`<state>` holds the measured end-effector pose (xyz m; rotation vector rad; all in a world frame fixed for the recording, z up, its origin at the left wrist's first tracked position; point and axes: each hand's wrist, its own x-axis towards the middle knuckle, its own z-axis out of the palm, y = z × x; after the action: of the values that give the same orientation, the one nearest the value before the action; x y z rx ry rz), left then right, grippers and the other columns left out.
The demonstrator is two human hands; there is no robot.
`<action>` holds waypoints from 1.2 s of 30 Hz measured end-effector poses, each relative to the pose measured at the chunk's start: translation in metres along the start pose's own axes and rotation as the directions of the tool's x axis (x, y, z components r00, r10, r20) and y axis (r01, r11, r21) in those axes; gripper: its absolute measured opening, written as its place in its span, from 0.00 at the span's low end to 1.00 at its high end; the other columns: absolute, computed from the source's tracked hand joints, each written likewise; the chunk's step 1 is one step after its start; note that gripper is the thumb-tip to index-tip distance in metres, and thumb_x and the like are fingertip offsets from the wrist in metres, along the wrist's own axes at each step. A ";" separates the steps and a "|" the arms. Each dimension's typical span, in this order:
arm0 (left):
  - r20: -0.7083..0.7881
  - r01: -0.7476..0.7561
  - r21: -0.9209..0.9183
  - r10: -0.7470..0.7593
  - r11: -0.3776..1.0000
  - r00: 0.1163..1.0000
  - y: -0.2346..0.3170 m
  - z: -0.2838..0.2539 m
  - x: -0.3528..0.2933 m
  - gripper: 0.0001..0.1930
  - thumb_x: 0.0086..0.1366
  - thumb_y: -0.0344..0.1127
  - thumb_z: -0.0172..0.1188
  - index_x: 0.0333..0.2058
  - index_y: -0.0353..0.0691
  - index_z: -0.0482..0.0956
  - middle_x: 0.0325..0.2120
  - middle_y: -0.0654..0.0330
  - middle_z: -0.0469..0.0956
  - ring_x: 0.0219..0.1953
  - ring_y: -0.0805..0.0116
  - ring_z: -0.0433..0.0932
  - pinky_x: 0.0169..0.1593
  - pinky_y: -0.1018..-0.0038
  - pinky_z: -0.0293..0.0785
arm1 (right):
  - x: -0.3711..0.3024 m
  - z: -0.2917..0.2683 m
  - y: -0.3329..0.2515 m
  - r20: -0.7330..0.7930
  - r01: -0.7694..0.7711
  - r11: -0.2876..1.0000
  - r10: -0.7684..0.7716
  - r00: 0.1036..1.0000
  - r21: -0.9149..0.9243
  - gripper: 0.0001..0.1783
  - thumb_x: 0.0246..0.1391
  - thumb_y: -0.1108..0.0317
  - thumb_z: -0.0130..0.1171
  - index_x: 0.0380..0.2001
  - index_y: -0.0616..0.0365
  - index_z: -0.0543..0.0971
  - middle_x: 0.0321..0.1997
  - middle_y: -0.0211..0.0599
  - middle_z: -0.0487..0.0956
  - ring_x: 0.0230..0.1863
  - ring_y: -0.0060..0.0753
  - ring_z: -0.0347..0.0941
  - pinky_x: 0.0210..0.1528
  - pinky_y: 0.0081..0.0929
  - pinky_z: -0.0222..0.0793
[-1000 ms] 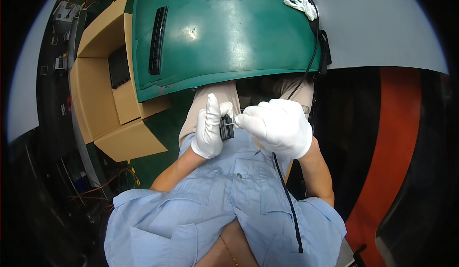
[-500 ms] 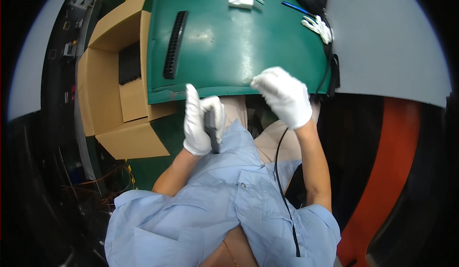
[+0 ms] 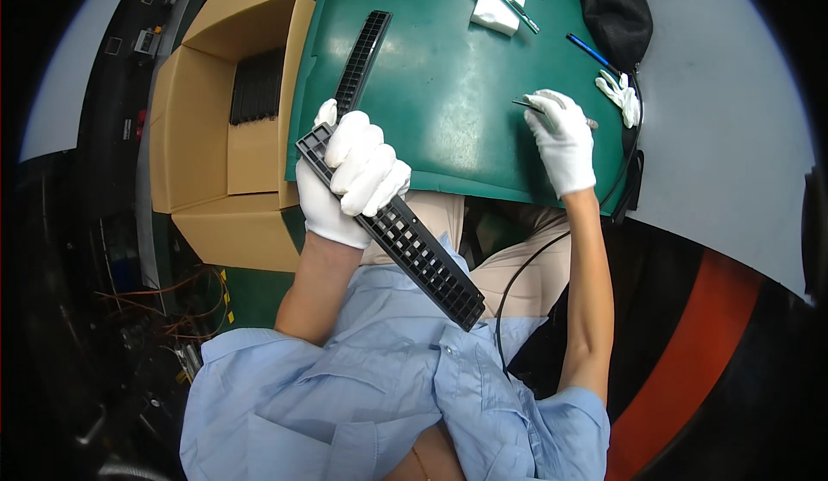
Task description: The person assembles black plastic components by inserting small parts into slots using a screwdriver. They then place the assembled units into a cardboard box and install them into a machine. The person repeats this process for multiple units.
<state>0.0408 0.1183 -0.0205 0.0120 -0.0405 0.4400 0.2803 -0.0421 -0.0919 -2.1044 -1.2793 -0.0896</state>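
My left hand (image 3: 358, 166), in a white glove, is closed around a long black plastic grille strip (image 3: 421, 252). The strip slants from above the bench edge down to the right, over my lap, its rows of square openings facing up. My right hand (image 3: 561, 136), gloved too, is closed on a thin pen-like tool (image 3: 521, 103). Its narrow dark tip points left and its grey back end shows past the palm; the fingers hide the rest. Just beyond my left hand, a second black grille strip (image 3: 362, 59) lies on the green bench mat (image 3: 440, 84).
Left of the bench, an open cardboard box (image 3: 191, 136) holds several dark strips (image 3: 257, 87). Farther back lie a white block (image 3: 496, 11), silver tweezers (image 3: 509, 3) and a blue pen (image 3: 592, 53). A black bag (image 3: 617, 11), a loose white glove (image 3: 619, 97) and a black cable (image 3: 535, 261) are on the right.
The strip in my left hand has turned from nearly edge-on to showing its openings. My right hand has moved right, and its tool now shows clearly. The whole view has shifted.
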 end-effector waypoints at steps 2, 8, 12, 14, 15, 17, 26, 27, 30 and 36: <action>0.046 -0.015 0.028 0.013 0.999 0.999 0.002 -0.002 0.001 0.24 0.77 0.44 0.34 0.18 0.48 0.60 0.09 0.67 0.59 0.08 0.73 0.58 0.17 0.74 0.61 | -0.009 -0.021 -0.055 0.274 -0.476 0.796 0.395 0.877 0.374 0.08 0.58 0.67 0.62 0.41 0.56 0.84 0.40 0.34 0.82 0.42 0.28 0.79 0.45 0.25 0.74; -0.057 -0.077 0.110 0.084 0.991 0.995 -0.013 0.014 0.008 0.26 0.74 0.59 0.41 0.22 0.45 0.63 0.13 0.66 0.61 0.11 0.73 0.60 0.22 0.73 0.62 | -0.046 -0.056 -0.147 0.920 -0.837 0.404 -0.037 0.389 0.370 0.23 0.57 0.55 0.65 0.50 0.58 0.76 0.34 0.34 0.81 0.36 0.21 0.78 0.38 0.26 0.76; 0.067 -0.398 0.376 0.404 0.837 0.912 -0.051 0.072 -0.030 0.36 0.72 0.68 0.37 0.41 0.34 0.74 0.22 0.58 0.74 0.24 0.62 0.77 0.30 0.64 0.76 | -0.036 -0.100 -0.180 0.833 -0.695 0.513 -0.078 0.548 0.505 0.21 0.54 0.59 0.70 0.45 0.60 0.77 0.27 0.36 0.81 0.23 0.26 0.78 0.28 0.25 0.74; 0.278 -0.456 0.351 0.374 0.818 0.885 -0.084 0.081 -0.042 0.31 0.69 0.60 0.47 0.46 0.30 0.74 0.32 0.51 0.76 0.34 0.58 0.78 0.40 0.63 0.75 | -0.052 -0.124 -0.177 0.599 -0.374 0.604 -0.222 0.769 0.704 0.21 0.51 0.59 0.73 0.42 0.58 0.79 0.25 0.37 0.81 0.21 0.34 0.79 0.26 0.26 0.74; 0.337 -0.512 0.332 0.407 0.793 0.849 -0.096 0.072 -0.047 0.30 0.67 0.55 0.52 0.48 0.27 0.73 0.38 0.48 0.78 0.39 0.56 0.78 0.44 0.63 0.74 | -0.059 -0.127 -0.175 0.569 -0.353 0.581 -0.240 0.786 0.733 0.21 0.49 0.58 0.74 0.42 0.57 0.79 0.24 0.38 0.81 0.22 0.39 0.79 0.26 0.27 0.75; 0.291 -0.368 0.628 0.231 0.686 0.928 -0.067 0.077 -0.040 0.28 0.67 0.50 0.55 0.50 0.25 0.73 0.44 0.46 0.78 0.44 0.57 0.78 0.49 0.65 0.74 | -0.074 -0.137 -0.166 0.612 -0.386 0.603 -0.223 0.759 0.698 0.20 0.49 0.58 0.74 0.40 0.57 0.80 0.24 0.37 0.81 0.22 0.38 0.79 0.27 0.28 0.74; -0.132 0.604 0.163 0.589 -0.780 0.797 0.065 -0.048 0.068 0.37 0.57 0.57 0.67 0.55 0.33 0.70 0.53 0.44 0.74 0.57 0.47 0.72 0.56 0.57 0.74 | -0.098 -0.077 -0.143 0.779 -0.876 0.057 0.434 0.453 0.479 0.11 0.63 0.66 0.60 0.42 0.60 0.73 0.27 0.33 0.79 0.22 0.19 0.74 0.24 0.19 0.71; -0.174 0.570 0.080 0.551 -0.818 0.816 0.069 -0.055 0.071 0.34 0.57 0.55 0.67 0.52 0.33 0.71 0.50 0.44 0.75 0.55 0.46 0.75 0.53 0.56 0.76 | -0.103 -0.066 -0.139 0.796 -0.887 0.020 0.433 0.423 0.460 0.12 0.63 0.65 0.61 0.43 0.60 0.73 0.27 0.32 0.79 0.21 0.19 0.74 0.24 0.19 0.70; -0.251 0.539 0.126 0.499 -0.833 0.830 0.069 -0.052 0.077 0.29 0.58 0.50 0.66 0.49 0.33 0.70 0.47 0.45 0.77 0.51 0.46 0.79 0.50 0.58 0.78 | -0.107 -0.052 -0.136 0.833 -0.917 0.043 0.403 0.379 0.397 0.13 0.63 0.63 0.62 0.44 0.59 0.73 0.27 0.31 0.80 0.21 0.19 0.74 0.24 0.19 0.70; -0.240 0.603 0.305 0.553 -0.737 0.798 0.079 -0.068 0.069 0.22 0.64 0.40 0.59 0.50 0.33 0.66 0.37 0.47 0.79 0.40 0.50 0.82 0.46 0.61 0.79 | -0.108 -0.045 -0.133 0.807 -0.871 -0.038 0.397 0.437 0.491 0.12 0.64 0.63 0.59 0.43 0.60 0.73 0.27 0.34 0.80 0.21 0.21 0.75 0.23 0.20 0.72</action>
<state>0.0719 0.2206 -0.0853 2.3560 1.4078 -0.0107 0.1285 -0.1099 -0.0313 -1.4039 -0.0600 1.3638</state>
